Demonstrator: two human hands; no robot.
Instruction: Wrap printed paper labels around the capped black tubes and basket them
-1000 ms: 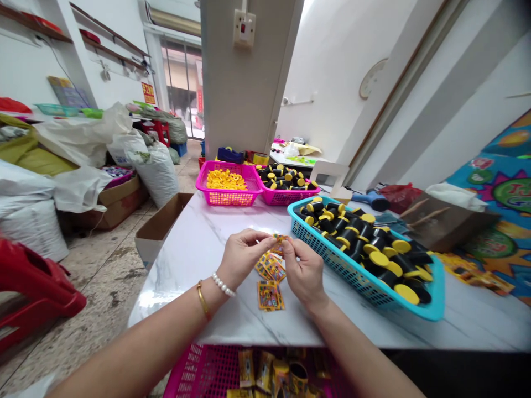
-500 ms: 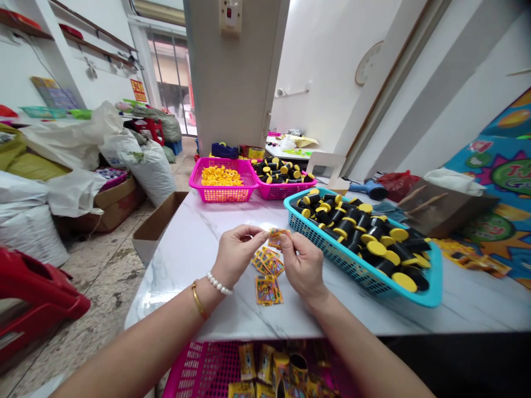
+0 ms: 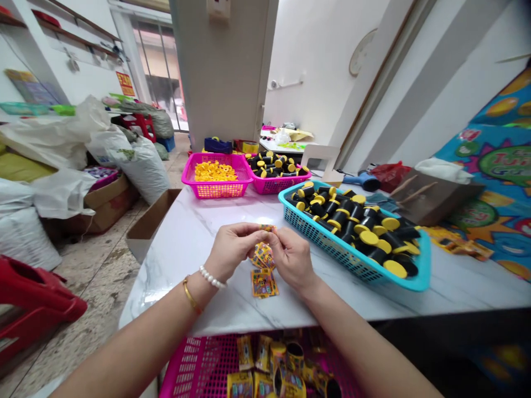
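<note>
Over the marble-patterned table [image 3: 174, 265], my left hand [image 3: 228, 251] and my right hand [image 3: 295, 261] meet, both closed in a pinch. Between their fingertips is a small orange printed label [image 3: 266, 227], mostly covered by the fingers. Just below lies a fanned pile of similar labels [image 3: 263, 256], partly hidden by my hands. Nearer to me, a neat stack of the same labels [image 3: 264, 283] rests flat on the table.
A turquoise basket [image 3: 425, 260] of black cylinders with yellow ends stands right. Farther back are a pink basket [image 3: 218, 189] of yellow pieces and another pink basket [image 3: 271, 186] of black cylinders. Under the table edge, a magenta basket [image 3: 194, 362] holds label-wrapped pieces. A red stool [image 3: 37, 309] stands left.
My hands have drawn closer together, and the label between them is now more covered by my fingers. The whole view has shifted slightly.
</note>
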